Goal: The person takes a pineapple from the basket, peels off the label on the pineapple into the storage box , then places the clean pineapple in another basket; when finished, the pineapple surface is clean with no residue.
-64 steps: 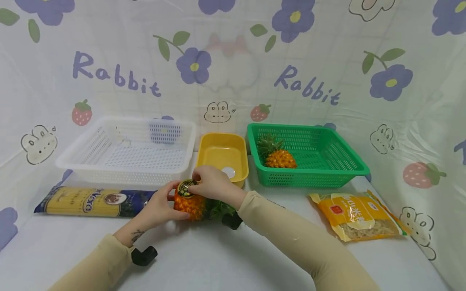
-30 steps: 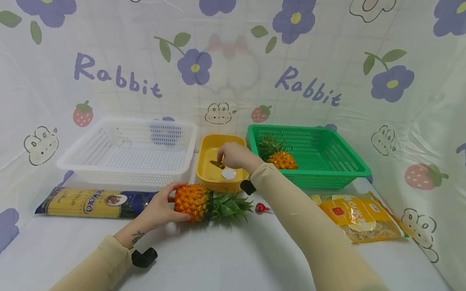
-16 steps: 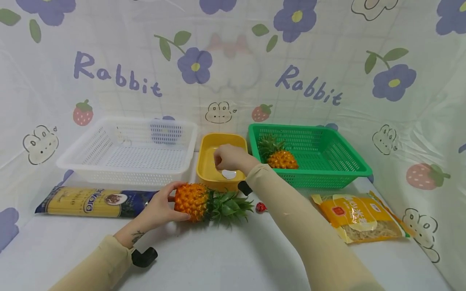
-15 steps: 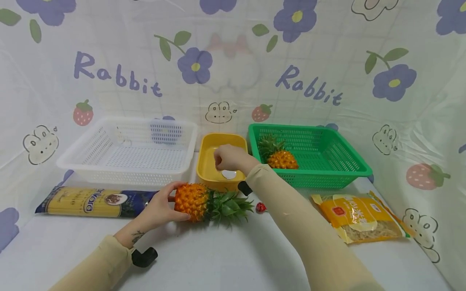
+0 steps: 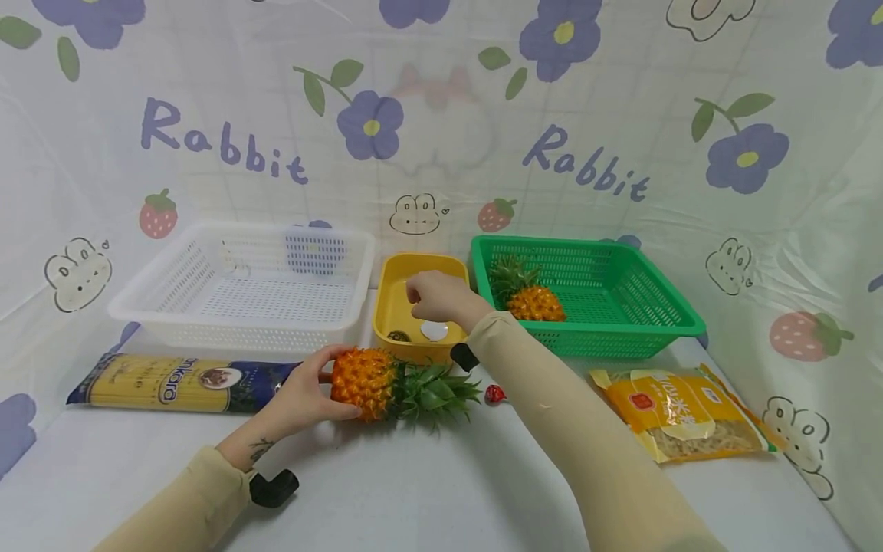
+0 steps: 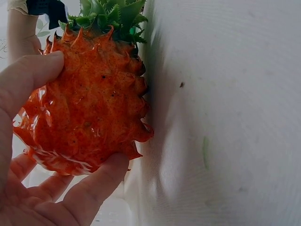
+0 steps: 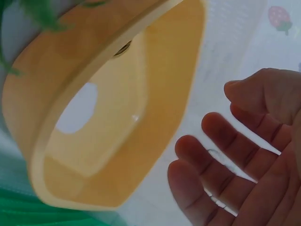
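My left hand (image 5: 310,391) grips the round base of an orange pineapple (image 5: 362,385), lying on its side with green leaves pointing right. In the left wrist view the thumb and fingers (image 6: 101,181) curl round its spiky skin. My right hand (image 5: 444,297) hovers over the yellow basin (image 5: 422,264) and holds nothing; in the right wrist view its fingers are loosely bent and apart. A dark round label (image 5: 398,336) lies inside the basin near the front wall. Beside it is a white round sticker (image 5: 434,330).
A white basket (image 5: 241,330) stands at left. A green basket (image 5: 607,333) at right holds another pineapple (image 5: 534,303). A spaghetti pack (image 5: 165,383) lies left of the pineapple, a yellow food bag (image 5: 679,410) far right. A red-wrapped lollipop (image 5: 494,394) shows by the right sleeve.
My right hand has peeled the label off the pineapple, carried it over the yellow basin and let it go. The label now lies inside. My left hand has kept its hold.
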Demonstrator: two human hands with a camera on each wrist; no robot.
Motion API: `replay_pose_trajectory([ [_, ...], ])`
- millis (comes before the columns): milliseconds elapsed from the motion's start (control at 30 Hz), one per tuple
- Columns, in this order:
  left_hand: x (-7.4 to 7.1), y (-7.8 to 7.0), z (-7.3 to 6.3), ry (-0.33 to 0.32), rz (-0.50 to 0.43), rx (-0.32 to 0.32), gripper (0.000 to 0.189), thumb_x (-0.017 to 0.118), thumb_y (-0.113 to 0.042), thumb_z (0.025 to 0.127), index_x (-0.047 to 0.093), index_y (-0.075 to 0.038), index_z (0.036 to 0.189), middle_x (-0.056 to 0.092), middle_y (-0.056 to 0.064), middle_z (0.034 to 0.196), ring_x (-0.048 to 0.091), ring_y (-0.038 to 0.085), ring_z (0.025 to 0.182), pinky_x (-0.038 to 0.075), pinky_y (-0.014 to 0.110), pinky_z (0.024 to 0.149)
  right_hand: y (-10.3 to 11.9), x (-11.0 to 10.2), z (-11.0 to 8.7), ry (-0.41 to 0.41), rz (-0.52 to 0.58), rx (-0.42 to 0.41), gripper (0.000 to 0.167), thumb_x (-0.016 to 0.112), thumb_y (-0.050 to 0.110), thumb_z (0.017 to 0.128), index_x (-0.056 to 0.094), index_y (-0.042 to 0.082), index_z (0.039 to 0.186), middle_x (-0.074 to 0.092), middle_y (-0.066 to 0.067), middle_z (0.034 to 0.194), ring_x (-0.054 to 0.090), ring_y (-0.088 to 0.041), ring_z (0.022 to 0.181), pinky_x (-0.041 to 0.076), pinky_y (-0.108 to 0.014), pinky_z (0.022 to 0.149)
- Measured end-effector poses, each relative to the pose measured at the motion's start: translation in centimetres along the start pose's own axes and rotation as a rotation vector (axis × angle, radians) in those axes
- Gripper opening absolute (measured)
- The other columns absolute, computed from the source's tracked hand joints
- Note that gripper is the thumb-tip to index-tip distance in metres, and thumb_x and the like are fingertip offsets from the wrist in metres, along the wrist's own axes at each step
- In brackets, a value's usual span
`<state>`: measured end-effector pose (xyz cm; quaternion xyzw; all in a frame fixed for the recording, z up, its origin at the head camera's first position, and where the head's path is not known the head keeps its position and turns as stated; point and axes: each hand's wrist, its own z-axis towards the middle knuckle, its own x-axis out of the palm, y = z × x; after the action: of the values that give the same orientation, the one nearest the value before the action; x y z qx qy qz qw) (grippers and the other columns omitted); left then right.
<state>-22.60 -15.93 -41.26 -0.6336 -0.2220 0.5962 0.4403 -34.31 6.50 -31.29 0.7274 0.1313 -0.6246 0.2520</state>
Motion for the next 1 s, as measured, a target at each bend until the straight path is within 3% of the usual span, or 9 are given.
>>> replay_pose_trajectory([
  [167,0.0,0.0,0.0,0.004,-0.003,-0.002,0.084,0.084,-0.023,0.066,0.037,-0.015,0.136,0.04,0.015,0.138,0.052,0.039,0.111,0.048,0.051,0.087,1.6,-0.4,-0.5,0.016,0.029,-0.004,0.022,0.058,0.019,0.084,0.058,0.012,0.105,0.059,-0.002,0.105,0.052,-0.018,0.087,0.046,-0.031,0.074],
  [400,-0.1,0.0,-0.1,0.011,-0.013,0.012,0.084,0.083,-0.023,0.067,0.036,-0.015,0.136,0.039,0.015,0.139,0.052,0.04,0.112,0.05,0.05,0.086,5.3,-0.3,-2.2,0.109,0.169,-0.038,0.054,0.069,0.027,0.078,0.047,0.01,0.125,0.056,-0.005,0.119,0.052,-0.018,0.096,0.048,-0.03,0.082],
  [533,-0.1,0.0,-0.3,0.01,-0.027,0.025,0.083,0.082,-0.022,0.068,0.035,-0.014,0.137,0.038,0.016,0.139,0.051,0.042,0.112,0.051,0.049,0.085,7.1,0.8,-3.2,0.15,0.175,-0.031,0.071,0.076,0.032,0.072,0.041,0.012,0.131,0.055,-0.003,0.12,0.053,-0.017,0.098,0.048,-0.03,0.086],
  [700,0.0,0.2,-0.3,-0.001,-0.053,0.05,0.086,0.082,-0.02,0.068,0.032,-0.01,0.138,0.037,0.02,0.14,0.052,0.042,0.111,0.051,0.047,0.084,8.6,2.2,-3.9,0.197,0.121,0.006,0.09,0.08,0.035,0.068,0.031,0.013,0.141,0.049,-0.007,0.133,0.052,-0.017,0.109,0.047,-0.034,0.094],
  [1000,-0.4,0.0,-0.8,-0.003,-0.045,-0.026,0.086,0.083,-0.03,0.066,0.035,-0.016,0.136,0.036,0.015,0.142,0.047,0.042,0.119,0.05,0.049,0.086,9.3,3.9,-4.0,0.217,0.069,0.038,0.082,0.08,0.04,0.066,0.039,0.014,0.132,0.052,-0.003,0.116,0.052,-0.015,0.095,0.049,-0.032,0.082],
])
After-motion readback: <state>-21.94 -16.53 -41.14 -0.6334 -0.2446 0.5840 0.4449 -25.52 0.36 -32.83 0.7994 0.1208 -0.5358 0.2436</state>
